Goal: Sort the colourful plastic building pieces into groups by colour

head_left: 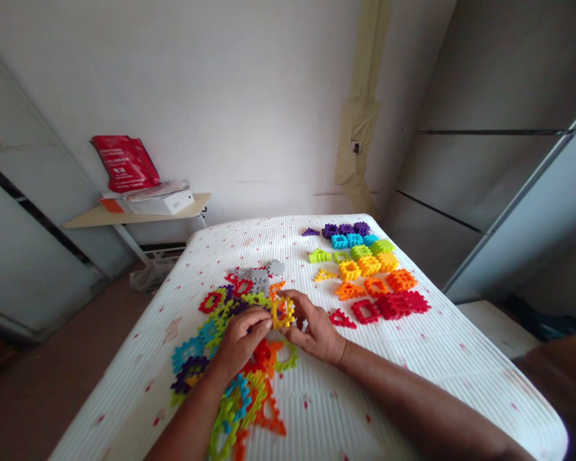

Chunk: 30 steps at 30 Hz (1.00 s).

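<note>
Between my two hands is a yellow toothed building piece (283, 323), a square frame with an opening in its middle. My left hand (242, 336) has its fingers closed at the left edge of this piece. My right hand (319, 331) curls round its right side, thumb below and index finger above. Under and around my hands lies a mixed heap of interlocking plastic pieces, among them blue pieces (187, 353), a red frame (211, 301), a green frame (288, 358) and an orange triangle (271, 413). Grey pieces (260, 278) lie at the heap's far end; my hands hide part of it.
On the right of the white table (365, 410), pieces stand in rows by colour: purple (346, 229), blue (355, 240), green (361, 251), yellow (367, 264), orange (401, 280) and red (403, 305). A side shelf (89, 219) holds a red bag (125, 163) and a white box (166, 202).
</note>
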Each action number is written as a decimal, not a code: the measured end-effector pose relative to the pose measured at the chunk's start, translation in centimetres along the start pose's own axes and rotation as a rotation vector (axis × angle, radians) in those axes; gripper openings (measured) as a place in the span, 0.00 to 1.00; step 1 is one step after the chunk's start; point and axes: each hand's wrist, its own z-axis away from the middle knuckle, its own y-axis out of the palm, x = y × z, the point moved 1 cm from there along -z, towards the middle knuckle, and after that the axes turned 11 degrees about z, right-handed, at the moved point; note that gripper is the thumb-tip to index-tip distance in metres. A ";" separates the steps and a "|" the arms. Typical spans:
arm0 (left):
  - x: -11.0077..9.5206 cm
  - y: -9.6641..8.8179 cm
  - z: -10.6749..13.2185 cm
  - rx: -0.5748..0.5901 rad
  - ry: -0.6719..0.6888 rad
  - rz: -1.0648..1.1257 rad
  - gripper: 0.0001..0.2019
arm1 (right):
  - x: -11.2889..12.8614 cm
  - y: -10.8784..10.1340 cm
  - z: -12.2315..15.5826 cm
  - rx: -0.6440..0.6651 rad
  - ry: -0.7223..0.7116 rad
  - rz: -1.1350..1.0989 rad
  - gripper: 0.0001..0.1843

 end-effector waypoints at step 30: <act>0.7 -0.3 0.1 0.052 -0.072 -0.043 0.12 | 0.6 -1.0 -1.2 0.008 -0.246 0.672 0.29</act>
